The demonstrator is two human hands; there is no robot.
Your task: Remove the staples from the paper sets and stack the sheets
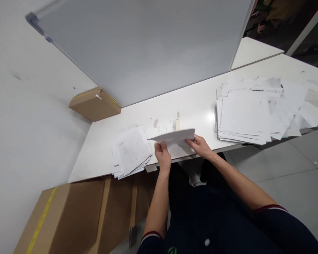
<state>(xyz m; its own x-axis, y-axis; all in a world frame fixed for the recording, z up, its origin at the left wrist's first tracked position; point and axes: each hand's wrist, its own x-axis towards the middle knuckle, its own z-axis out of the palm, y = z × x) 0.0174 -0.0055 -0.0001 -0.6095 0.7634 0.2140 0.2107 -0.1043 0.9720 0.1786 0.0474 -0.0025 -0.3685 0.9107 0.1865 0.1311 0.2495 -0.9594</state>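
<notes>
Between my two hands is a white sheet of paper (176,138), raised over the table's front edge and slightly bowed. My left hand (163,155) pinches its lower left part, thumb on top. At the right edge, my right hand (198,145) grips it between thumb and fingers. Left of my left hand lies a loose stack of papers (132,150). A larger, untidy pile of papers (243,113) spreads to the right of my right hand. Just behind the held sheet, a small beige block-like piece (177,124) shows, partly hidden by the paper.
A whiteboard (153,46) rises at the back of the white table (201,95). One cardboard box (95,104) sits in the far left corner by the wall. Larger cardboard boxes (79,211) stand below the table's left front edge. Dark scuffs mark the tabletop behind the sheet.
</notes>
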